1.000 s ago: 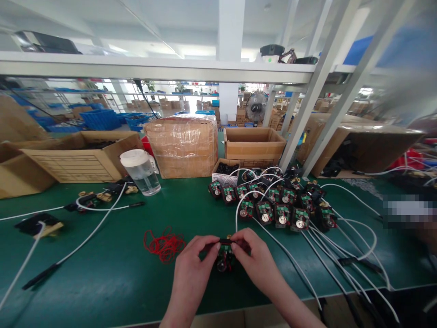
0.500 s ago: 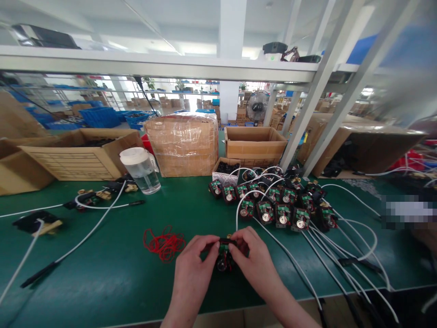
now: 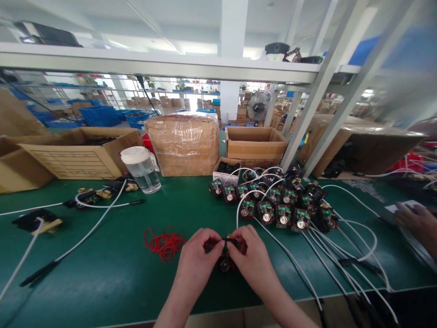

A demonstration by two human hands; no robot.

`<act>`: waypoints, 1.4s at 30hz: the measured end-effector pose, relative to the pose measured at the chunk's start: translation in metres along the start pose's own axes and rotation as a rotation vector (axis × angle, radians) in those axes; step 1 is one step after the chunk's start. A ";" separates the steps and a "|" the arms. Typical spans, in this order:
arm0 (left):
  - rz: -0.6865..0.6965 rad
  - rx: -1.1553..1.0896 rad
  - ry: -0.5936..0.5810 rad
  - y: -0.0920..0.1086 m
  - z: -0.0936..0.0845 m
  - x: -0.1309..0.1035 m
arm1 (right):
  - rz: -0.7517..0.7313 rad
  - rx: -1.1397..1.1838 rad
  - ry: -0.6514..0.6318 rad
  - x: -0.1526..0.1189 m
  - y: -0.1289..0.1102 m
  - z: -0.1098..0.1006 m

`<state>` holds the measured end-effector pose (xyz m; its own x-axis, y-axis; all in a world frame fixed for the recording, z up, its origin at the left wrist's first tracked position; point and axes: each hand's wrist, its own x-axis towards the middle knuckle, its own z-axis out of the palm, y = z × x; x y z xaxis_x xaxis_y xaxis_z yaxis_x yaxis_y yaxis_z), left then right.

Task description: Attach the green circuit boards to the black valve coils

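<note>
At the front of the green bench, a small black electrical assembly (image 3: 225, 265) with a round silver part and a bit of brass lies between my hands. Its top edge is pinched by my left hand (image 3: 201, 255) from the left and my right hand (image 3: 250, 253) from the right, thumbs close together. Fingers cover much of its green board. A white cable (image 3: 237, 216) rises behind it and arcs to the right. Left of my left hand lies a loose tangle of red wire (image 3: 164, 244). Similar assemblies (image 3: 266, 213) with green boards stand grouped beyond my right hand.
White cables (image 3: 336, 248) spread over the right side. A water bottle (image 3: 140, 171) and cardboard boxes (image 3: 182, 146) line the back, beside a small box of black parts (image 3: 227, 171). Metal posts (image 3: 309, 114) rise at right. Another person's hand (image 3: 418, 223) is at far right.
My thumbs have drawn closer together over the assembly, hiding more of its green board. At far right, the other person's hand is now plainly visible beside a pale object.
</note>
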<state>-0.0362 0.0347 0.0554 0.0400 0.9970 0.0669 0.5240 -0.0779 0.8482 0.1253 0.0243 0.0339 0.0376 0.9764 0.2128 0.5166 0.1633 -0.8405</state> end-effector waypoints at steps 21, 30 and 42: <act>-0.060 -0.301 0.103 -0.026 0.018 -0.014 | 0.170 0.526 -0.113 -0.008 0.023 -0.002; -0.038 -0.176 0.059 -0.015 0.014 -0.009 | 0.087 0.219 -0.007 0.000 0.009 -0.002; -0.027 -0.076 0.013 -0.012 0.011 -0.005 | 0.069 0.294 -0.142 0.005 0.015 -0.013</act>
<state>-0.0334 0.0304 0.0394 0.0156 0.9986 0.0497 0.4583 -0.0513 0.8873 0.1441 0.0300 0.0289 -0.0661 0.9932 0.0958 0.2476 0.1093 -0.9627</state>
